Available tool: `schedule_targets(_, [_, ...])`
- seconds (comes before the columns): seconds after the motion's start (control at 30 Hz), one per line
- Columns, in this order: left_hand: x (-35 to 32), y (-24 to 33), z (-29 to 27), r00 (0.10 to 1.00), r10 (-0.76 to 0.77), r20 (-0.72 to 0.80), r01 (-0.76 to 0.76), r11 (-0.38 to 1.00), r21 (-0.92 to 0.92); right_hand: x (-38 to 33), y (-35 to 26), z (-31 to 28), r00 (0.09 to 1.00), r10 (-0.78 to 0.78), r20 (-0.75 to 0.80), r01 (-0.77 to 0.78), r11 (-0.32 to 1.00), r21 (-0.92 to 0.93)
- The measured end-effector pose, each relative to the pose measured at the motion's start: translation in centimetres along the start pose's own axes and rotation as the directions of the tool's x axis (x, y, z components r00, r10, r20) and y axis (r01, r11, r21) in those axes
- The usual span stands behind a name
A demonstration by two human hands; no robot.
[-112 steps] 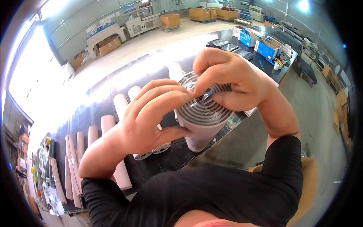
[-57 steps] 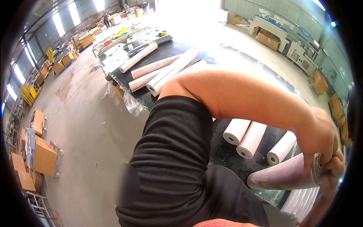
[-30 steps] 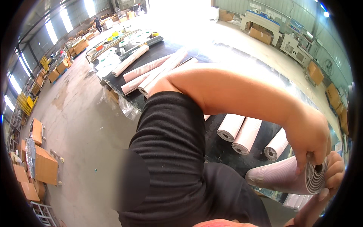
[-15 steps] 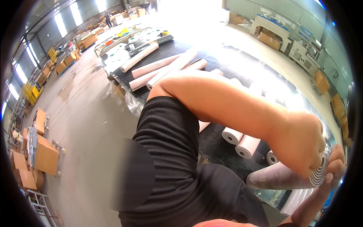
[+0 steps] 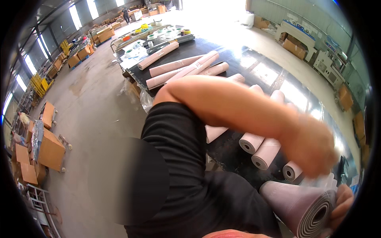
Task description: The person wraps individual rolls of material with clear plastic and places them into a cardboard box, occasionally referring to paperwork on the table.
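Observation:
A thick pinkish-mauve rolled mat (image 5: 291, 200) lies at the near right, its spiral end turned toward me. Against the right side of that end, my right hand (image 5: 343, 200) grips the roll, fingers partly hidden. Clear plastic film (image 5: 327, 181) bunches along the roll's upper edge. My left hand (image 5: 311, 148) hovers just above the film, its arm stretched across the table; motion blur smears its fingers, so whether it holds the film I cannot tell. Beyond it lie several pink rolled mats, among them one with a spiral end (image 5: 291, 171) and another (image 5: 266, 154).
More rolled mats (image 5: 190, 71) are heaped farther back on the black table (image 5: 228, 158). Tape rolls (image 5: 151, 37) and sheets lie at its far end. Cardboard boxes (image 5: 51, 148) stand on the floor to the left; machines (image 5: 295, 35) line the right wall.
My left hand has lifted off the roll's end and moved slightly up and left. The roll's spiral end has swung down toward me, my right hand moving down with it.

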State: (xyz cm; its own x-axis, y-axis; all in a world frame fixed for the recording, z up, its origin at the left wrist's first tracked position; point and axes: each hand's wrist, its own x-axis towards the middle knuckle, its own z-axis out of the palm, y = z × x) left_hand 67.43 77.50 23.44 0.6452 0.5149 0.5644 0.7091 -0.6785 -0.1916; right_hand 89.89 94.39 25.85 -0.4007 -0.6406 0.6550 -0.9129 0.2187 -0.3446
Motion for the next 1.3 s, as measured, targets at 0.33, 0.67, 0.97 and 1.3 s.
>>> schedule_targets(0.33, [4.7,-14.2,6.9,0.722,-0.256,0.643,0.474,0.86,-0.189,-7.0,11.0,2.4,0.66,-0.13,-0.74,-0.606,0.489,-0.627])
schedule_targets(0.67, [-9.8,-17.4,0.5,0.463,-0.884,0.07,0.422,0.15,-0.894,-15.9,13.9,15.7,0.821,0.369,-0.435,-0.569,0.582,-0.581])
schedule_targets(0.97, [-13.8,-18.5,1.4,0.22,-0.971,0.098,0.305,-0.027,-0.952,-28.4,7.8,22.7,0.396,0.695,-0.6,-0.912,0.222,-0.345])
schedule_targets(1.3, [-17.4,-19.1,5.8,-0.077,-0.979,0.186,0.327,-0.201,-0.923,-22.6,8.7,20.9,0.468,0.472,-0.747,-0.88,0.328,-0.344])
